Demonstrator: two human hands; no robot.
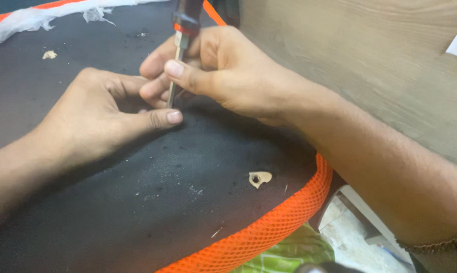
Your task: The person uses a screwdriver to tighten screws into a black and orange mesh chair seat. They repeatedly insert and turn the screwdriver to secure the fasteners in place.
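Head view, right hand: the right hand [216, 68] is closed around a screwdriver [180, 48], with the thumb and forefinger pinched on the metal shaft just below the black and orange handle.
Head view, left hand: the left hand [104, 114] is curled with its fingers drawn together beside the shaft's lower end; the thumb lies flat on the cloth, touching or almost touching the tip. Whether a screw or other small part is pinched there cannot be told, since the fingers hide that spot.
Head view, tool position: the screwdriver is held nearly upright, its tip set down onto the black mesh fabric [152, 202], between the two hands.
Head view, surface: the black mesh is edged by an orange mesh border [269, 230] curving along its lower right. A small tan chip with a hole [260, 178] lies on the mesh, well apart from the tip.
Head view, surroundings: a wooden board [370, 60] is seen behind the right forearm, and white shredded plastic [31, 17] lies at the far left edge.
Step judged in hand: a fastening point under the mesh appears to be worked with the tip.
Doing it well: the shaft is best kept upright and steadied low down, pressure applied straight along it, so the tip is not allowed to slip toward the left thumb or tear the mesh.
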